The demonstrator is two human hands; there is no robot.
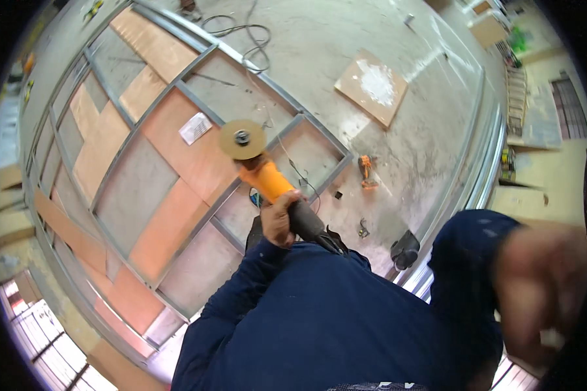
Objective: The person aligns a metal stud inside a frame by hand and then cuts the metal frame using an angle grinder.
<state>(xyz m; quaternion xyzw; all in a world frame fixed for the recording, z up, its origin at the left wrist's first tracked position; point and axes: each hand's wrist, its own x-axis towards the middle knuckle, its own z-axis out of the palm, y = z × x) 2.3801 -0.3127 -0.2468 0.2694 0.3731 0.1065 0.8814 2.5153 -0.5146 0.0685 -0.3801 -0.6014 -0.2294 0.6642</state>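
Observation:
My left hand (278,223) is wrapped round the body of an orange and black angle grinder (274,182), held up in front of my torso. Its round tan disc (231,140) faces up, with the dark nut at its centre. Below the grinder lies a metal frame (319,133) of grey studs, partly laid with brown boards (169,133). Raised close on the far right, my right hand (538,280) is smeared by motion. A small pale spot shows near its lower part, and I cannot make out what it is.
On the concrete floor, an orange and black cordless drill (366,172) lies right of the frame. Farther off are a square board with white powder (375,85) and a coiled black cable (254,42). Long metal profiles (479,166) run along the right. A dark shoe (405,249) shows near me.

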